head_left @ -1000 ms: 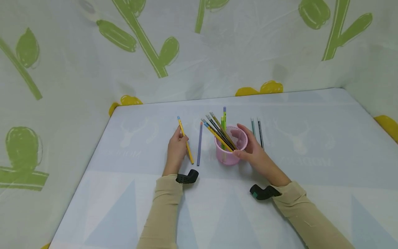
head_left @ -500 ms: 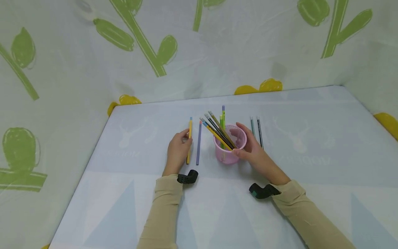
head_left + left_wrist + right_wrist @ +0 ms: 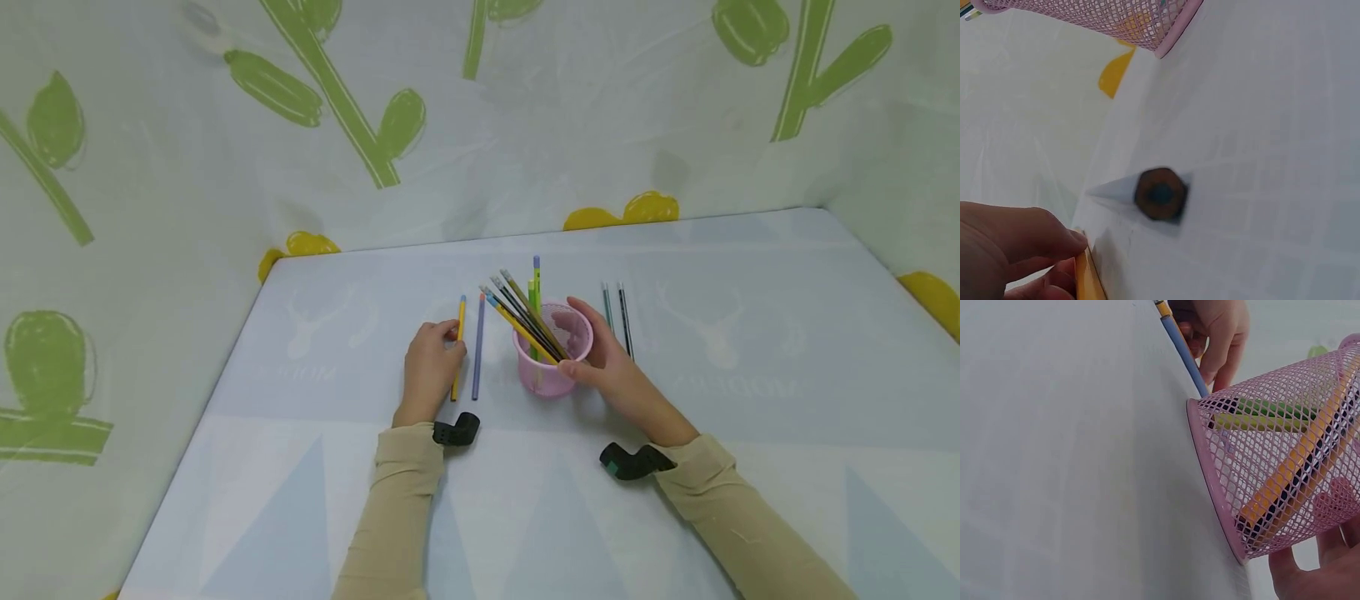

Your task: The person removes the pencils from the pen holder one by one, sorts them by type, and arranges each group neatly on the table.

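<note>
Left of ctr in the head view, L hand (image 3: 432, 367) has thumb + fingers pinched on a yellow pencil (image 3: 456, 377), purple pencil (image 3: 478, 346) just beside it. Mid-frame, R hand (image 3: 617, 375) has fingers curled round a pink mesh cup (image 3: 546, 383) w/ pencils (image 3: 521, 328) inside.

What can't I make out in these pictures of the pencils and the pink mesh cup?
Head view: the lower end of the teal pencil, hidden by the right hand.
Head view: part of the held yellow pencil, covered by the left hand.
Left wrist view: much of the pink mesh cup, cut off by the top edge.
Left wrist view: detail on the purple pencil's end, blurred.
Head view: the table lettering, too faint to read.
</note>
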The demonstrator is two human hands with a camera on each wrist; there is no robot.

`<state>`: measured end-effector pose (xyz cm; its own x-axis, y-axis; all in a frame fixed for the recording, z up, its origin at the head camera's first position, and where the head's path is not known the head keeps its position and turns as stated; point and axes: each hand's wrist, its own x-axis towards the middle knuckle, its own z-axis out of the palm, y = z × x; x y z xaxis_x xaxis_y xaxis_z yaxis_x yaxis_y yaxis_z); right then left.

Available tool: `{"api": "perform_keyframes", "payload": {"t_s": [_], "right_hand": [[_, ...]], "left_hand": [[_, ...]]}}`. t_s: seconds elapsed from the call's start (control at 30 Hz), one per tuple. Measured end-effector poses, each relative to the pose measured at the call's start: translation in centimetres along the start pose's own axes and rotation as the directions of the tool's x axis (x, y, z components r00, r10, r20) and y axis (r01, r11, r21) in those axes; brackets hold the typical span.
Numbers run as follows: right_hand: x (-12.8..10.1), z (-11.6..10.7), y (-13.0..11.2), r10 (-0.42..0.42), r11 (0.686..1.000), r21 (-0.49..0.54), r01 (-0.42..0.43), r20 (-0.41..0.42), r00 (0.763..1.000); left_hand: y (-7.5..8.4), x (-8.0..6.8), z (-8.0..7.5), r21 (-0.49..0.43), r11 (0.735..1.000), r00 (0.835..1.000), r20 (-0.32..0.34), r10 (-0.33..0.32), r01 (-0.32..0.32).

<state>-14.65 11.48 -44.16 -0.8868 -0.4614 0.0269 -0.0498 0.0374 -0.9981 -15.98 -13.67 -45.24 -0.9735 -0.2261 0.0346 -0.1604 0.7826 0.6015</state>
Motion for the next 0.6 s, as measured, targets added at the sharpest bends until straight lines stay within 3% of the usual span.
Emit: {"api": "perform_keyframes", "payload": {"t_s": [0.17, 0.4, 0.6], "right_hand": [[-0.06, 0.04, -0.08, 0.001, 1.000, -0.017, -0.001, -0.001, 1.000], [-0.01, -0.05, -0.20, -0.002, 1.000, -0.005, 0.002, 0.005, 1.000], [0.04, 0.03, -0.23, 0.005, 1.000, -0.007, -0.005, -0.002, 1.000]], "left_hand": [[0.16, -0.11, -0.14, -0.022, 1.000, 1.000, -0.027, -0.003, 0.003], [-0.01, -0.13, -0.18, -0.163, 0.987, 0.996, -0.088, -0.016, 0.001], [-0.22, -0.14, -0.13, -0.262, 0.965, 0.994, -0.099, -0.038, 0.011]]}}
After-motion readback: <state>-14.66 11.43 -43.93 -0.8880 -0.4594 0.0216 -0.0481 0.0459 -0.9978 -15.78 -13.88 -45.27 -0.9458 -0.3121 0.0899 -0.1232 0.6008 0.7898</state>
